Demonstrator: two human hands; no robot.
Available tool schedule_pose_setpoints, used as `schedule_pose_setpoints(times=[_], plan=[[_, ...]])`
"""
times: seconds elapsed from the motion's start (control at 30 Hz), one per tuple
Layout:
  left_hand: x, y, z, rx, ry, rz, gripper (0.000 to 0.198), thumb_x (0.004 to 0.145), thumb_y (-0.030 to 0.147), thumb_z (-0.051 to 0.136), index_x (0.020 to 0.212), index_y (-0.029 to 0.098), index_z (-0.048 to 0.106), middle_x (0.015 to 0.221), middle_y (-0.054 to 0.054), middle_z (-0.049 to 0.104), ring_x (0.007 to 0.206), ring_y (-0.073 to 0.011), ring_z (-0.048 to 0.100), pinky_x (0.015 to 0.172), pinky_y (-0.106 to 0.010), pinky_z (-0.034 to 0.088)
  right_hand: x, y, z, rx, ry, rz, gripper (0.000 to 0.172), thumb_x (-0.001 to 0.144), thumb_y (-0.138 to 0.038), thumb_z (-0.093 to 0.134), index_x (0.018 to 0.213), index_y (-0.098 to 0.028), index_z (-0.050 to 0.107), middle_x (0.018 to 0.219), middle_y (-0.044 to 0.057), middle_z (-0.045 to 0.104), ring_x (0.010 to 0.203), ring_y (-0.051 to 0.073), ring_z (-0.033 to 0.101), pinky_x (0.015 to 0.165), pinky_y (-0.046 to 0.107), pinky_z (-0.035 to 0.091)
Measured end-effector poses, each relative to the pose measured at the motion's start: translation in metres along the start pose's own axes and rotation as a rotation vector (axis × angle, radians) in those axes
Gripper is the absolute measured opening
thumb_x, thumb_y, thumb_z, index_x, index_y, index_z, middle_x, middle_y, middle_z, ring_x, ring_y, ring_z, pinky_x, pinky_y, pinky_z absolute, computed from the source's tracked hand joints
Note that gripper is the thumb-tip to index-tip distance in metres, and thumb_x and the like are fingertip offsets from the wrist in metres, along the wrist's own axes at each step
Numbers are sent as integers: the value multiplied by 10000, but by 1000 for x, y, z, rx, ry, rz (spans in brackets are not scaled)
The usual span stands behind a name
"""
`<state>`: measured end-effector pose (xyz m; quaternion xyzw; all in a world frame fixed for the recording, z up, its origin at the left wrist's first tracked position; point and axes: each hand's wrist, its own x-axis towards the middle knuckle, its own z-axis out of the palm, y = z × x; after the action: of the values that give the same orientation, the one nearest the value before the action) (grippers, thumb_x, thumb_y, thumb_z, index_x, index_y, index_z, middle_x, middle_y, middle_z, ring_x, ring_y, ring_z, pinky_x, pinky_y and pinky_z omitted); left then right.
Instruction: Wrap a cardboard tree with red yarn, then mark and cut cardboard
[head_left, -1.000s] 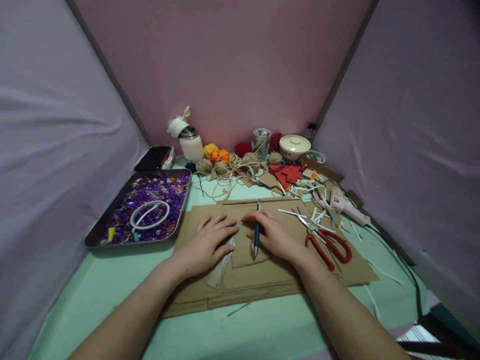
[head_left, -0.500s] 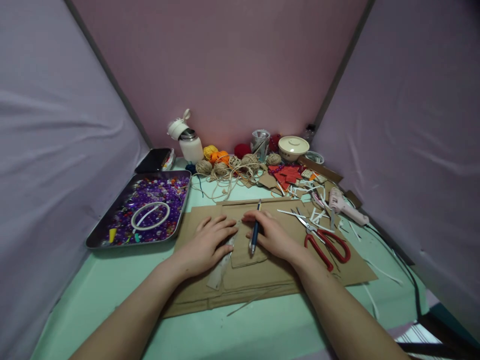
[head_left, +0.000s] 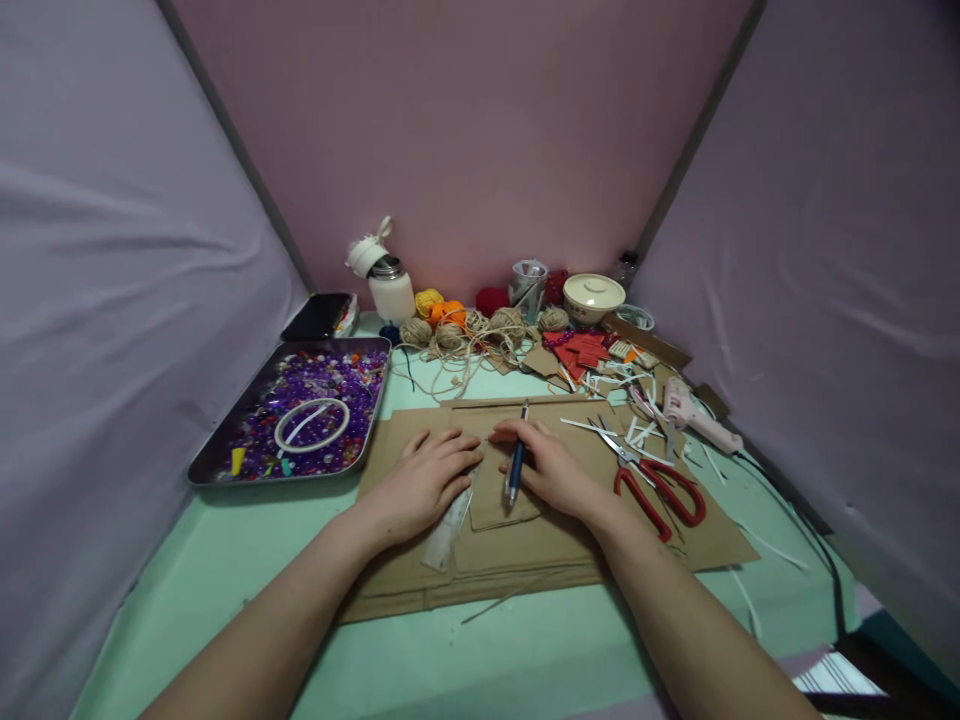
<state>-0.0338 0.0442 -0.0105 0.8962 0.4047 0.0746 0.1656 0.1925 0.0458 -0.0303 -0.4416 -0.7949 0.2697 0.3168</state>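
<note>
My left hand (head_left: 431,480) lies palm down with its fingers stretched out. It presses on a clear plastic ruler (head_left: 448,535), whose upper part is hidden under the fingers. A dark blue pen (head_left: 517,465) is held by my right hand (head_left: 551,468), its silver end slanting down toward me. The curled fingers of that hand rest close to the ruler. Beneath both hands is a small cardboard piece (head_left: 499,510) on top of larger stacked cardboard sheets (head_left: 570,570). Red-handled scissors (head_left: 652,475) lie on the cardboard to the right of my right hand.
A dark tray (head_left: 281,482) of purple beads, with a white hoop (head_left: 279,430) in it, stands at left. Yarn balls (head_left: 450,315), a white bottle (head_left: 392,292) and a lidded bowl (head_left: 592,297) line the back. A glue gun (head_left: 697,415) and paper strips lie at right.
The whole view has shifted slightly, so everything sits a little farther right. Both hands, the ruler and the pen keep nearly the same places on the cardboard.
</note>
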Motion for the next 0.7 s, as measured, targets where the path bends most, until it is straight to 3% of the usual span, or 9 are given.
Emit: schedule_pose_setpoints(times=[0.3,0.57,0.7], plan=[[1,1,0,-7,1,-4,375,933,347,349,1293,326,452,1418,-6,419,1341,-227,278,1093,-527,144,-1,0,-1,48,12,9,435,783,-109,595,1180,-263,508,1088,58,601,1049,201,543,907,376,432],[1,0,1,-6,4,-15,379,934,368,338,1294,332,451,1406,-8,435,1336,-229,289,1090,-539,133,0,-11,-7,245,356,42,172,882,-258,508,1050,-231,522,1035,57,624,974,184,582,856,333,452],[1,2,-1,-4,6,-14,379,933,357,343,1291,317,460,1405,-20,437,1332,-234,294,1090,-535,132,-3,-14,-6,317,315,69,223,928,-306,413,1129,-227,468,916,39,634,792,150,611,708,272,483]])
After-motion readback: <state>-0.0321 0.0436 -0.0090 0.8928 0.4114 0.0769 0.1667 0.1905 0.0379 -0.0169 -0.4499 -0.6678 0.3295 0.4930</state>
